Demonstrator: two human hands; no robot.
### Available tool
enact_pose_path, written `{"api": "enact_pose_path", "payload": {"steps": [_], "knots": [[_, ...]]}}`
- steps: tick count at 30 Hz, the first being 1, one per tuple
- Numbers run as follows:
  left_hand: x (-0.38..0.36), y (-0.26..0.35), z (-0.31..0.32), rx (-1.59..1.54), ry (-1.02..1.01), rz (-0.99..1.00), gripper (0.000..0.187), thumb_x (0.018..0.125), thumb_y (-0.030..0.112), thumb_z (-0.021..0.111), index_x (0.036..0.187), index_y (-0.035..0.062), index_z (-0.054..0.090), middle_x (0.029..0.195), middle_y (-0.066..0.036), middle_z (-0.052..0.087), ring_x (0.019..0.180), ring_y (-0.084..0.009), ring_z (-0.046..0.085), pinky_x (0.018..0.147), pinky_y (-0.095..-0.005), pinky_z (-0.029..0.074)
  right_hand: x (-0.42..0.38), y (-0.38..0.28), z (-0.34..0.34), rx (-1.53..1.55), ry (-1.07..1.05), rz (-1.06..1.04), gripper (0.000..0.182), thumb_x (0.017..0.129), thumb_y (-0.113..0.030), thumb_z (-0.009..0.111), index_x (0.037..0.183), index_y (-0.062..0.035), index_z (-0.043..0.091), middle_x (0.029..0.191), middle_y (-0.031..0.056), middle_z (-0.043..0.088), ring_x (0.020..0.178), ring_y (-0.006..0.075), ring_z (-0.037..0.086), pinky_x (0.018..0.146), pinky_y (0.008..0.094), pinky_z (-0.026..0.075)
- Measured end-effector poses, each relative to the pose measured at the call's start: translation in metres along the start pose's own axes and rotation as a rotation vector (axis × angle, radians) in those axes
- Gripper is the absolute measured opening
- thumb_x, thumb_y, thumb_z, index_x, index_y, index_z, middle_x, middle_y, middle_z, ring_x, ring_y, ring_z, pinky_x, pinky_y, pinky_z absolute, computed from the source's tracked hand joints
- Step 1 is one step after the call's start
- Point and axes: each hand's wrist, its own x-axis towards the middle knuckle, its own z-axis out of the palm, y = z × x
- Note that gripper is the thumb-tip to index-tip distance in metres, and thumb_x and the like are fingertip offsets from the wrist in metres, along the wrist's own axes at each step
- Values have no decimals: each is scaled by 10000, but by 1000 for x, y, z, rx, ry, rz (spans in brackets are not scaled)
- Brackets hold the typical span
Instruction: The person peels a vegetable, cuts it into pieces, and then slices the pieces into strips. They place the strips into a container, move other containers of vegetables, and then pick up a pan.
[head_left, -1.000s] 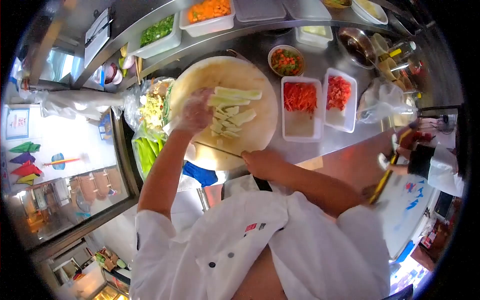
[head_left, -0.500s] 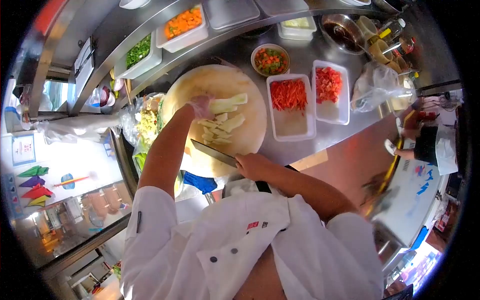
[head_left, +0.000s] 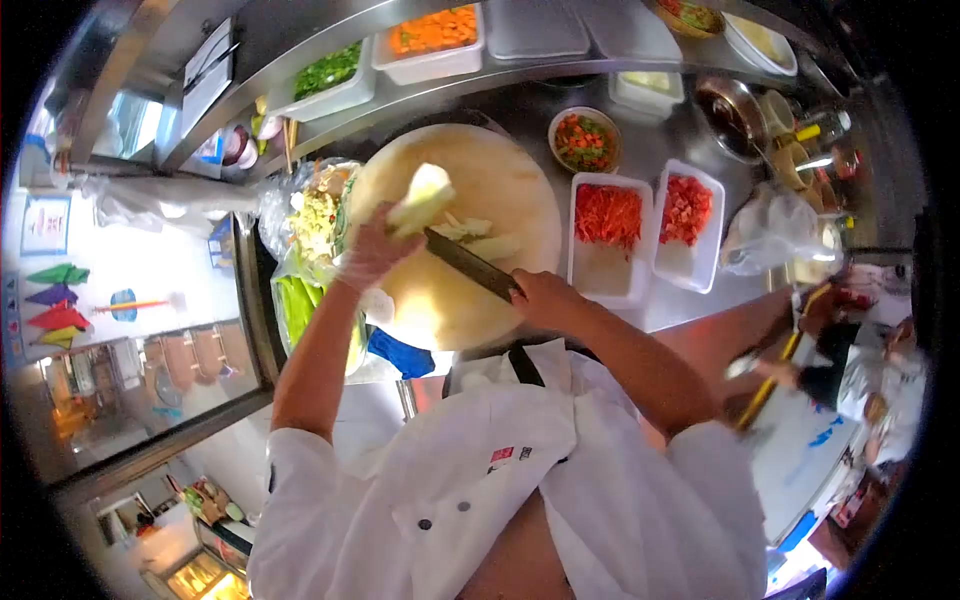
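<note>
My left hand (head_left: 378, 248), in a thin clear glove, is closed around a pale green-white vegetable chunk (head_left: 424, 196) raised over the round chopping board (head_left: 500, 170). In my right hand (head_left: 547, 300) is the handle of a cleaver (head_left: 470, 265); its dark blade slants up and left across the board, its tip close below the chunk. Pale cut vegetable slices (head_left: 470, 228) lie on the board beyond the blade, partly hidden by it.
Right of the board stand white trays of shredded red vegetable (head_left: 608, 215) and diced red pieces (head_left: 686, 208), with a bowl of chopped vegetables (head_left: 584, 140) behind. Bagged vegetables (head_left: 318, 215) and a blue cloth (head_left: 400, 353) border the board's left and front. Another person (head_left: 860, 370) is at far right.
My left hand has lifted a vegetable chunk off the board and moved toward me. The cleaver has moved up and right, nearer the slices. The view has shifted.
</note>
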Motion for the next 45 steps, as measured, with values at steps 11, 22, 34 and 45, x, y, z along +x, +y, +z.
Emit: {"api": "enact_pose_path", "payload": {"steps": [11,22,34,45], "knots": [[-64,-71,112,271,113,360,502,689,50,759,1172,118,638,1205,-135,641,1062,-400,638,830,-510,531,17,0,-43,29,-22,40,264,986,-260,576,1067,-10,556,831,263,664,790,466,657,694,535,492],[-100,-83,49,263,214,324,529,674,-27,671,1193,71,647,1169,-159,650,1064,-391,644,874,-461,562,8,11,-28,-125,8,15,258,997,-275,551,1039,-21,539,750,248,641,716,471,656,653,570,498],[-127,-74,34,247,302,327,613,604,-51,629,1205,67,663,1159,-160,668,1028,-384,669,863,-446,563,5,-1,-3,1,-50,-28,258,990,-266,566,1067,-21,565,811,272,652,778,492,633,695,555,486],[-89,-65,90,426,315,337,593,659,39,670,1250,78,639,1127,-130,602,1113,-374,574,963,-522,469,-2,20,-25,-61,30,46,233,988,-256,564,1069,-39,541,801,266,658,780,482,651,697,573,495]]}}
